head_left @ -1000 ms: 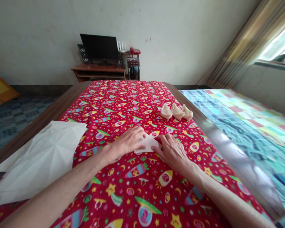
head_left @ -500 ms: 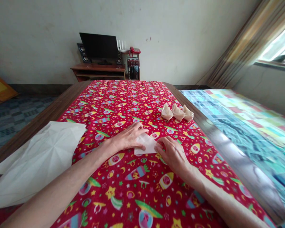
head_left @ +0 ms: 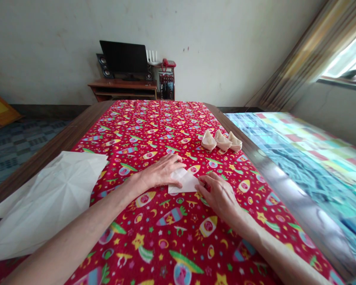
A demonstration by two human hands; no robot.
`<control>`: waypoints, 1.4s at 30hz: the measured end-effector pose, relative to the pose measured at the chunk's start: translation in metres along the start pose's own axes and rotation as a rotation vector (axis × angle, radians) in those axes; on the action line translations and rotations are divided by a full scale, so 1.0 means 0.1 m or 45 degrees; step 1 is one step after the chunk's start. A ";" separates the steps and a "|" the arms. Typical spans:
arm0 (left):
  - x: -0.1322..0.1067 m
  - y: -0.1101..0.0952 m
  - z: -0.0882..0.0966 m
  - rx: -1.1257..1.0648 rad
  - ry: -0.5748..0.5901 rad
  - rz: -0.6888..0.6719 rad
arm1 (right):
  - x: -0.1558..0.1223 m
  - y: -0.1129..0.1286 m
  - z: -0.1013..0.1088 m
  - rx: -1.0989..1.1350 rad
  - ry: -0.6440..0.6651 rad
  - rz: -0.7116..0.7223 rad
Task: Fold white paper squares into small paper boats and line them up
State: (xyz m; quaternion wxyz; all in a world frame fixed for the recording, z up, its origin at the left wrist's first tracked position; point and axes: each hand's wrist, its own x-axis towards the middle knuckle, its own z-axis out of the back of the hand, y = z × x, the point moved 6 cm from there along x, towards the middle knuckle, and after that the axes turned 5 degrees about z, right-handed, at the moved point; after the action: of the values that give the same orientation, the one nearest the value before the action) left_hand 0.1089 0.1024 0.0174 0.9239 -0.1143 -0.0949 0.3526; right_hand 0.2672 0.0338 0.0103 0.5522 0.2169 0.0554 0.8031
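A small folded sheet of white paper lies on the red patterned cloth in front of me. My left hand holds it down from the left, thumb on its face and fingers curved over its top edge. At its right corner, my right hand has thumb and fingers pinched together on the paper. The tips of the right fingers are partly hidden. Beyond the right hand stand three folded paper pieces, cream-coloured and boat-shaped, side by side.
A stack of creased white paper sheets lies left of my left forearm. The cloth covers a dark wooden table. To the right is a bed. A monitor stands on a desk by the wall.
My right hand has shifted slightly to the right, and a little more of the paper's right corner shows. The left hand stays almost in place.
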 end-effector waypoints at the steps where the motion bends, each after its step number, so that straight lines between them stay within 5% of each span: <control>1: 0.00 0.00 0.00 -0.012 0.012 -0.004 | 0.00 0.01 0.01 0.000 -0.006 0.003; 16: 0.07 0.01 -0.02 -0.108 0.018 -0.007 | -0.02 0.02 -0.03 0.232 -0.085 0.044; 24: 0.04 0.01 -0.04 -0.064 0.061 -0.034 | -0.01 0.04 -0.03 -0.036 -0.118 0.077; 34: 0.03 -0.06 0.02 -0.005 0.031 -0.051 | -0.04 0.10 0.01 0.142 -0.186 0.190; 42: 0.01 0.01 0.01 -0.001 0.000 -0.044 | -0.02 0.08 -0.11 0.118 -0.009 0.140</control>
State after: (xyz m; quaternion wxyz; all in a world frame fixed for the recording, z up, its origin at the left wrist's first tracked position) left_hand 0.1090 0.1042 0.0186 0.9298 -0.1131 -0.0970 0.3367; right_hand 0.2566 0.0308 0.0019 0.4970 0.2478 0.0785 0.8279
